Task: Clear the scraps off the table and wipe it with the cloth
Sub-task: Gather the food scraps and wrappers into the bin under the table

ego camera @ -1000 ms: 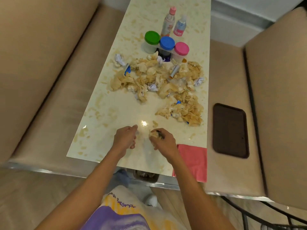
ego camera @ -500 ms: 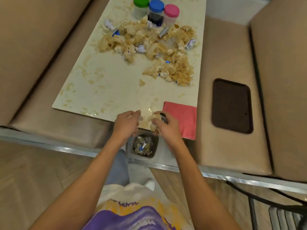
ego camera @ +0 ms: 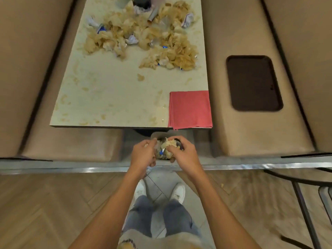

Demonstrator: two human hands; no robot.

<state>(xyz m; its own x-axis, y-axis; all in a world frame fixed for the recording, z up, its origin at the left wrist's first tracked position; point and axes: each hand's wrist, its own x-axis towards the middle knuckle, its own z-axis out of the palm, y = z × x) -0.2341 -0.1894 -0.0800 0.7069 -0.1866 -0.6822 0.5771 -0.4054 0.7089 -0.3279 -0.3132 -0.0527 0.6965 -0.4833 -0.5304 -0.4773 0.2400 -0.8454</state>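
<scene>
A big heap of crumpled tan and white paper scraps (ego camera: pixel 143 36) covers the far half of the speckled table (ego camera: pixel 107 97). A folded red cloth (ego camera: pixel 190 108) lies at the table's near right corner. Below the near edge, a small bin (ego camera: pixel 162 155) holds scraps. My right hand (ego camera: pixel 181 153) grips a wad of scraps (ego camera: pixel 168 143) right over the bin. My left hand (ego camera: pixel 143 155) hovers beside it with curled fingers, and a small bit seems pinched at its fingertips.
Padded benches flank the table on both sides. A dark brown tray (ego camera: pixel 253 83) lies on the right bench. Jar bases and a dark box (ego camera: pixel 142 1) stand at the table's far end. A metal rail runs under my hands; chair legs at right.
Both hands pulled back off the table's near edge and now sit over the bin, the right one still carrying the wad. The view tilted down toward my feet.
</scene>
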